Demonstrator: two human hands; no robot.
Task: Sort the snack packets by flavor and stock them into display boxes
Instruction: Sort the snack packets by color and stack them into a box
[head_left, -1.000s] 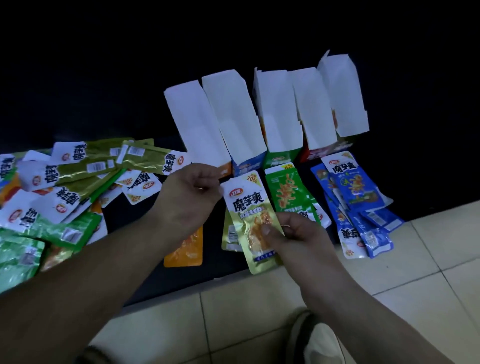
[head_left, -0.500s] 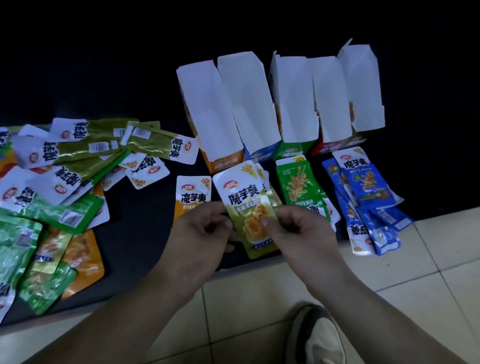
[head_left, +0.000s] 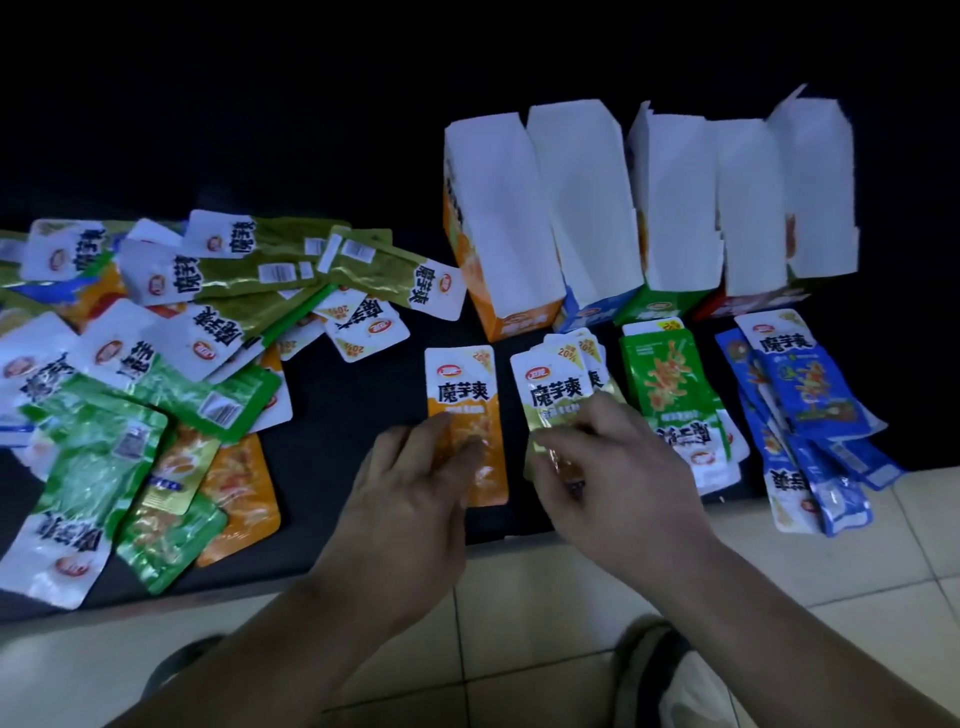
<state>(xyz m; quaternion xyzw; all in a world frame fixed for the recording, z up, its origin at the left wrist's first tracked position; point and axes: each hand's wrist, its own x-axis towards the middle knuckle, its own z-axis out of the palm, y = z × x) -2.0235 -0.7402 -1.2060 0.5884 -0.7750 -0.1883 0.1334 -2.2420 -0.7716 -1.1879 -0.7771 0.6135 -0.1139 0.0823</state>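
Observation:
Sorted stacks lie on a black mat (head_left: 337, 405) in front of a row of open display boxes: an orange packet (head_left: 460, 384), an olive-gold packet stack (head_left: 563, 389), a green stack (head_left: 667, 384) and a blue stack (head_left: 800, 400). The orange box (head_left: 498, 223), blue box (head_left: 582, 208), green box (head_left: 670, 197) and red box (head_left: 750, 218) stand side by side. My left hand (head_left: 415, 488) rests with spread fingers over the orange packet's lower half. My right hand (head_left: 613, 467) pinches the lower end of the top olive-gold packet, which lies flat on its stack.
A loose pile of mixed packets (head_left: 156, 338) covers the mat's left side. A fifth white-lined box (head_left: 815, 182) stands at the far right. The mat ends at a pale tiled floor (head_left: 519, 613), where my shoes (head_left: 670, 675) show below.
The olive-gold packet, held up between both hands before, now lies on its stack. My left hand has let go of it and moved left onto the orange packet.

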